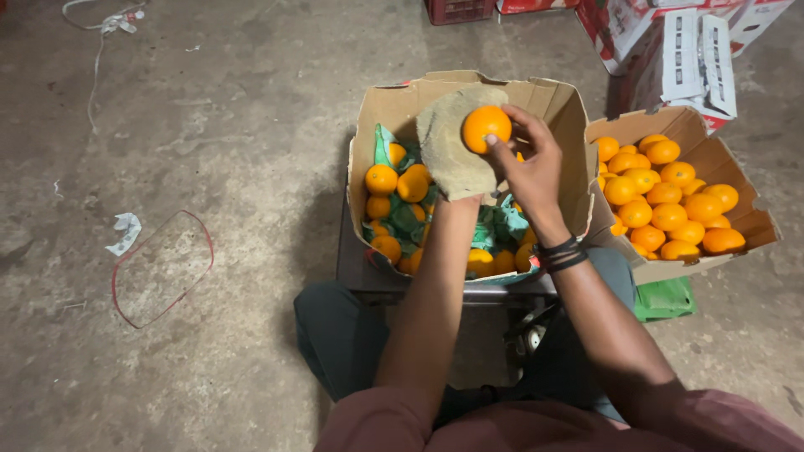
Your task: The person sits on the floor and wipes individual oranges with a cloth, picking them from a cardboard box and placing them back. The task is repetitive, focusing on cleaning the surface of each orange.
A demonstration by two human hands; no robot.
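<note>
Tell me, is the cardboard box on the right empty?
No. The cardboard box on the right is filled with oranges, while the right hand holds one orange over the other box.

I am seeing reddish-maroon sleeves pushed up above both elbows, dark trousers covering the knees, and black bands circling the right wrist (561,253); a tan cloth is covering the left hand (456,155).

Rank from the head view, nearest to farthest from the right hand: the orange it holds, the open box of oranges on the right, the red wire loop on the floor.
1. Held orange: in the right hand, pressed against the cloth-covered left hand.
2. Box of oranges: just to its right.
3. Red wire loop: far left, on the floor.
</note>
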